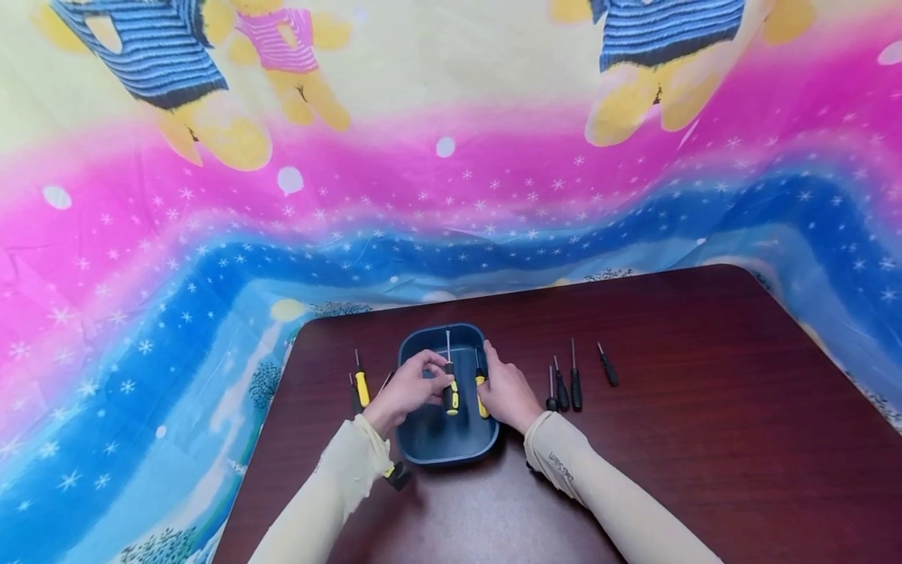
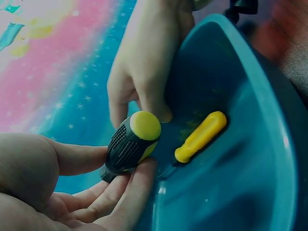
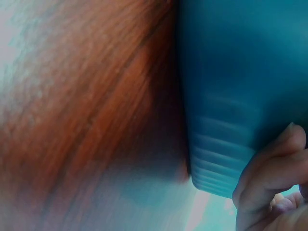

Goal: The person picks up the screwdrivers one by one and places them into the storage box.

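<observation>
My left hand (image 1: 412, 388) pinches a black-and-yellow screwdriver (image 1: 452, 398) by its handle, over the dark blue plastic bin (image 1: 448, 462). Its shaft points away towards the far end of the bin. In the left wrist view, the thumb and fingertips sit on either side of the ribbed black grip (image 2: 122, 149). At the bin's right wall, my right hand (image 1: 509, 389) grips the rim, thumb inside and fingers outside. Those curled fingers (image 3: 269, 178) show against the outer wall in the right wrist view. A screwdriver with a yellow handle (image 2: 202, 137) lies inside the bin.
Left of the bin lie a yellow-handled screwdriver (image 1: 362, 389) and a dark one, partly behind the left wrist. A black-and-yellow tool (image 1: 398, 475) shows beside the left sleeve. Several black screwdrivers (image 1: 576, 389) lie right of the bin on the brown table (image 1: 676, 454). Patterned cloth hangs behind.
</observation>
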Motion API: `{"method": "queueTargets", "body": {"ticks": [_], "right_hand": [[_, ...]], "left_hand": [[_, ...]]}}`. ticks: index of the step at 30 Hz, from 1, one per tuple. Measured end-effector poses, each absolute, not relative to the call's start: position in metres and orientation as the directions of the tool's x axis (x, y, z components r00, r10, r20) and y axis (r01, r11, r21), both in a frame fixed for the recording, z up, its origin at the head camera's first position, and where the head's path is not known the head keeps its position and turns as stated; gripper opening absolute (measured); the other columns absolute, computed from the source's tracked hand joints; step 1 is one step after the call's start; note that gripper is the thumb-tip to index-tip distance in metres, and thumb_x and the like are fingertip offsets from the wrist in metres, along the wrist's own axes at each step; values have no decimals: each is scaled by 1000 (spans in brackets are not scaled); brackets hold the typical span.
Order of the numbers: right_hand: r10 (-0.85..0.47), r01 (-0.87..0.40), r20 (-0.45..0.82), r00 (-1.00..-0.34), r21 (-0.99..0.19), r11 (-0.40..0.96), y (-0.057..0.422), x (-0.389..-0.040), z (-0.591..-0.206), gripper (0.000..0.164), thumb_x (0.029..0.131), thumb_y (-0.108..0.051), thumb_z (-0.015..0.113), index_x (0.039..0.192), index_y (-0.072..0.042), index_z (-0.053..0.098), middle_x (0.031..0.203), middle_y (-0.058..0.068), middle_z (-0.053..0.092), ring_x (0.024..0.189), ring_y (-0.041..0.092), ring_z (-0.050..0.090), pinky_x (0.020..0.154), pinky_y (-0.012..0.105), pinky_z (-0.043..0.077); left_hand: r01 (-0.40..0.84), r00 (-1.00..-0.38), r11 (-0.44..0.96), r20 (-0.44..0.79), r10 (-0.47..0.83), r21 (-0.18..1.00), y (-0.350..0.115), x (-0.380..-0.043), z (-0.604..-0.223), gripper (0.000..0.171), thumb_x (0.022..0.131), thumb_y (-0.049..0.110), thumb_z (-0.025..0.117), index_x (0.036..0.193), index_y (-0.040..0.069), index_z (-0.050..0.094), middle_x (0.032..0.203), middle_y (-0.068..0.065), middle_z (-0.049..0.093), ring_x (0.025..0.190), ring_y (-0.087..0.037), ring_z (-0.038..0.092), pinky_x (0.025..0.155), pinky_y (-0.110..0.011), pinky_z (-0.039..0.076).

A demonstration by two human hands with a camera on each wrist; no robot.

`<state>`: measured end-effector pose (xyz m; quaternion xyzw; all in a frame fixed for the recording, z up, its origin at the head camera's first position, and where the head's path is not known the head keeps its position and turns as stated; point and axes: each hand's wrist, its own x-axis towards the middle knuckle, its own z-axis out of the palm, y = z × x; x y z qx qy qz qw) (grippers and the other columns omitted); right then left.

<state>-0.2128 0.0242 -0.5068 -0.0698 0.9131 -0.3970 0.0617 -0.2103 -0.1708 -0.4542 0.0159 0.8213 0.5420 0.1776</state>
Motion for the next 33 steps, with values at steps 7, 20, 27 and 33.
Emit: {"method": "queueTargets", "body": {"ticks": [7,20,27,33], "right_hand": [[-179,-78,-60,-982,-734,675,24,-214,-506,81,97,-7,64,165,-6,20,62,3,57,52,16,56,57,29,50],[-185,-80,-61,-981,-741,667,24,-213,-506,81,96,-7,63,165,-6,20,62,3,57,50,17,55,54,29,49],[-183,-88,-49,-982,-734,673,25,-213,-506,81,96,-6,63,165,-6,21,60,3,56,49,17,54,54,30,47],[-185,-89,-51,-981,-731,677,25,-214,-507,81,95,-6,64,165,-7,21,62,3,56,52,16,54,56,29,48]], "left_hand": [[-186,-921,418,-306,242,889,-166,-214,-462,29,100,9,68,124,0,55,105,-16,62,86,-23,74,80,-46,63],[-223,-889,441,-368,274,869,-163,-222,-475,31,99,8,68,123,-2,51,102,-14,60,82,-19,72,79,-43,64],[-238,-872,447,-392,294,863,-157,-226,-484,31,98,5,68,122,-4,50,100,-14,62,77,-19,71,78,-43,64],[-230,-875,464,-391,287,856,-151,-225,-487,28,98,5,68,120,-2,51,99,-13,64,75,-18,70,78,-42,64]]}}
